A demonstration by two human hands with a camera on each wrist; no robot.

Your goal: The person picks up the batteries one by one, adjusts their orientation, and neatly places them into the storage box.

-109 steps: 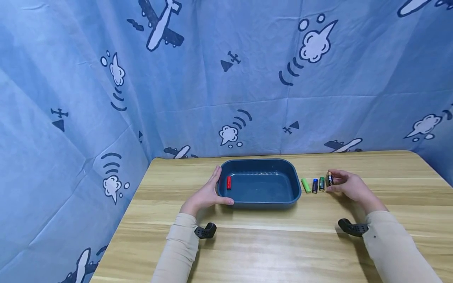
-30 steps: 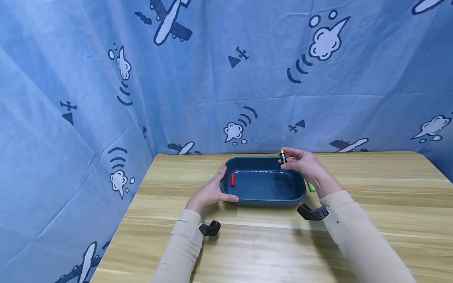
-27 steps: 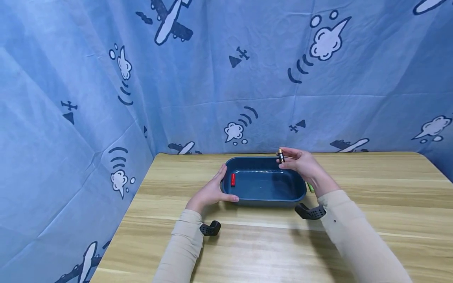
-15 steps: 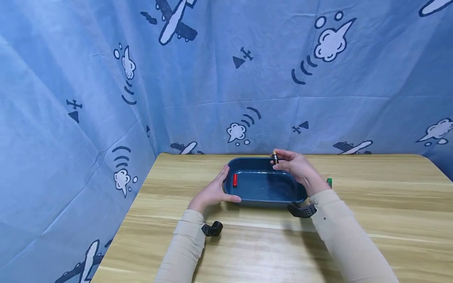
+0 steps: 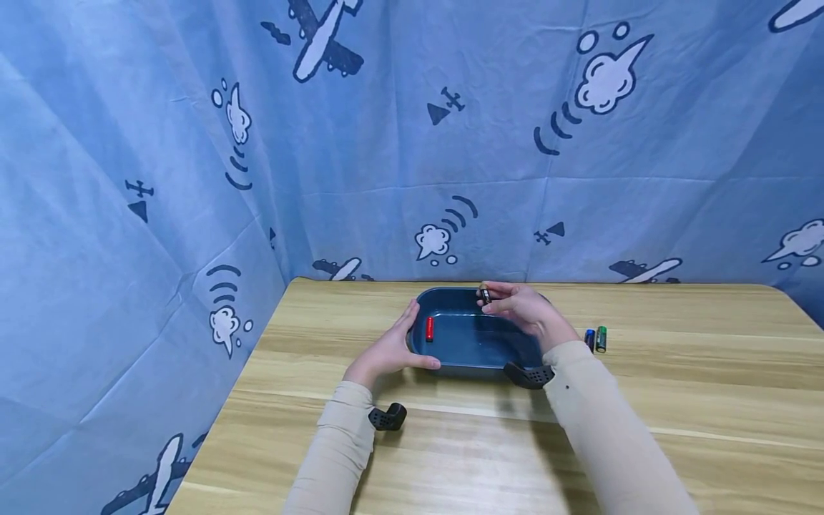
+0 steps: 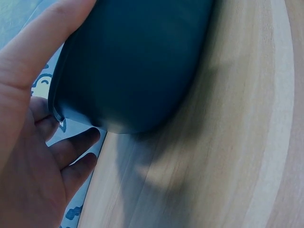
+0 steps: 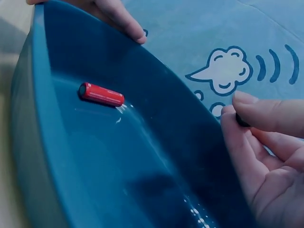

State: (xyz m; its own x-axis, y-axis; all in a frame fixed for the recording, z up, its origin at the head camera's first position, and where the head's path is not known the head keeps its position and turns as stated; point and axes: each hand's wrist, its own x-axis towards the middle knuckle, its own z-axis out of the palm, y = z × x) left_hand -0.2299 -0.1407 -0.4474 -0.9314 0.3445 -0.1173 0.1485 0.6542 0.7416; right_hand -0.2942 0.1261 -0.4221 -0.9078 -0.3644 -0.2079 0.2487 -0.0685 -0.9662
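Note:
My right hand point(image 5: 524, 307) pinches a black battery with a gold end point(image 5: 486, 295) between thumb and fingers, over the back part of a dark blue rectangular tub point(image 5: 463, 371). In the right wrist view only the dark end of this battery point(image 7: 242, 120) shows. My left hand point(image 5: 386, 350) grips the tub's left end, thumb along the front rim and fingers round the far side. A red battery point(image 5: 429, 329) lies on the tub's floor near its left wall. To the right, on the table, are a blue battery point(image 5: 589, 339) and a dark green battery point(image 5: 601, 340).
The wooden table point(image 5: 450, 458) extends on both sides and in front of the tub. A blue patterned curtain point(image 5: 360, 143) hangs behind and to the left. My right forearm point(image 5: 605, 422) covers the area just right of the tub.
The right hand picked up the black-and-gold battery beside the row, carried it left over the tub and lowered it slightly. The light green battery is now hidden. The left hand kept its hold.

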